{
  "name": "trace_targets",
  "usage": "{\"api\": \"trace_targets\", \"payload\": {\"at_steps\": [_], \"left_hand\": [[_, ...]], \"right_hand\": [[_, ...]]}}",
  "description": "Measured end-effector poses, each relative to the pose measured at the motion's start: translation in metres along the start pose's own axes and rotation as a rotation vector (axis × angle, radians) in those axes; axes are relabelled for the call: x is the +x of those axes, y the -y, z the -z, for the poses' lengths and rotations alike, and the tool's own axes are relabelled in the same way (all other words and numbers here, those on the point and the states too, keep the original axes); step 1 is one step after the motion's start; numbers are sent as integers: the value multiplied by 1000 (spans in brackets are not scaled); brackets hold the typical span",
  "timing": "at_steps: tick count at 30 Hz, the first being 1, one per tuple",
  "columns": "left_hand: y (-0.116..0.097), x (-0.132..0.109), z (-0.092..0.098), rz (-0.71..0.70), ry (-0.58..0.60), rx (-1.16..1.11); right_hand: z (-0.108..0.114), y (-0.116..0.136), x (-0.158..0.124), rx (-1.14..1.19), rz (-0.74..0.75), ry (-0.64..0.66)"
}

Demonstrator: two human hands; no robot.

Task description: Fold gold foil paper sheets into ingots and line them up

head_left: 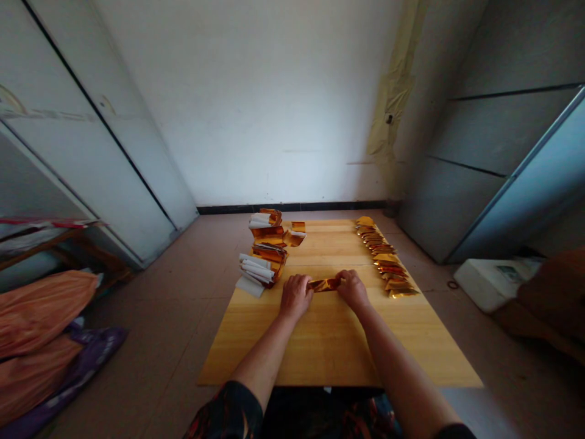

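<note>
Between my two hands, low over the middle of the wooden table (329, 341), stretches a narrow piece of gold foil paper (324, 285). My left hand (297, 294) is closed on its left end, and my right hand (351, 289) pinches the right end. Left of my left hand lie curled stacks of gold foil sheets (276, 259) with white backs (256, 271). Along the table's right side runs a row of folded gold foil pieces (386, 259), close to my right hand. My fingertips are partly hidden behind the paper and knuckles.
Two loose foil sheets (298, 227) lie near the table's far edge. A white wall (274, 103) stands behind, with pale cabinets (114, 140) at left and a grey cabinet (493, 134) at right. Orange cloth (46, 311) and a white container (484, 283) flank the table.
</note>
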State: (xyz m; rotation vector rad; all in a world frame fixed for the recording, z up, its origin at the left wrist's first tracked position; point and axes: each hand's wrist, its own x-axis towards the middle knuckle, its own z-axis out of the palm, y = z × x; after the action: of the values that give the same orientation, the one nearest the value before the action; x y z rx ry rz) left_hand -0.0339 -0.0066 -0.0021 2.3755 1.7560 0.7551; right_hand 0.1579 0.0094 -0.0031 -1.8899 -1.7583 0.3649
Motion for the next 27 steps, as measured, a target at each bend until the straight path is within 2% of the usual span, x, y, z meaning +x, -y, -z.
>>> {"api": "trace_targets", "payload": {"at_steps": [8, 13, 17, 21, 27], "left_hand": [[-1, -5, 5, -144, -32, -11], [0, -6, 4, -142, -41, -17], [1, -5, 2, -143, -30, -18], [2, -5, 0, -139, -31, -11], [1, -6, 0, -180, -37, -20]], "right_hand": [[-6, -10, -13, 150, 124, -82], [-3, -11, -20, 172, 219, -120], [4, -9, -27, 92, 358, -168], [10, -7, -34, -73, 462, -163], [15, -6, -38, -198, 498, -126]]}}
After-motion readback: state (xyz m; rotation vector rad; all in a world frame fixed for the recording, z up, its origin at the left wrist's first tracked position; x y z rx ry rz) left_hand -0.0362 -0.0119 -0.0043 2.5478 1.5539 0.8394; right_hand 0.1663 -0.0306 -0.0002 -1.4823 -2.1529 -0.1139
